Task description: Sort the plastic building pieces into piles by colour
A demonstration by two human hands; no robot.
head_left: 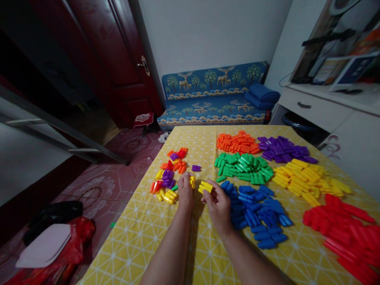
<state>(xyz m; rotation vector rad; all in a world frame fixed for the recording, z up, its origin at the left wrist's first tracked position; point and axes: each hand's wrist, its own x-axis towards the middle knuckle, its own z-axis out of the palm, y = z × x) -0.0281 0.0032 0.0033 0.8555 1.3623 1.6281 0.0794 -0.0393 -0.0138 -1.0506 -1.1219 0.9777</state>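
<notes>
Two hands are working close together near the middle of the yellow tablecloth (142,237). The right hand (219,206) is pinching a small cluster of yellow pieces (206,187) between thumb and fingertips, holding it just off the cloth. The left hand (185,193) is lying curled, fingertips touching another yellow piece (192,181); whether it is gripping or only steadying that piece cannot be told.

Sorted heaps are sitting to the right, one colour each, likely kept apart so colours do not mix: orange heap (237,142), purple heap (282,149), green heap (243,166), yellow heap (305,178), blue heap (258,211), red heap (347,233). The blue heap is touching the right wrist's outer side. A mixed pile (169,176) of orange, purple, red and yellow pieces is lying just left of the left hand, with one stray purple piece (196,168) a little apart from it.

Edges: the mixed pile is sitting near the table's left edge, with tiled floor (118,174) directly below. Open cloth is lying between the hands and the green heap, and a broad bare stretch is running toward the near edge under the forearms. The red heap is crowding the right side.

Beyond: a blue sofa (213,99), a dark door (118,67), a red bag (74,241) on the floor.
</notes>
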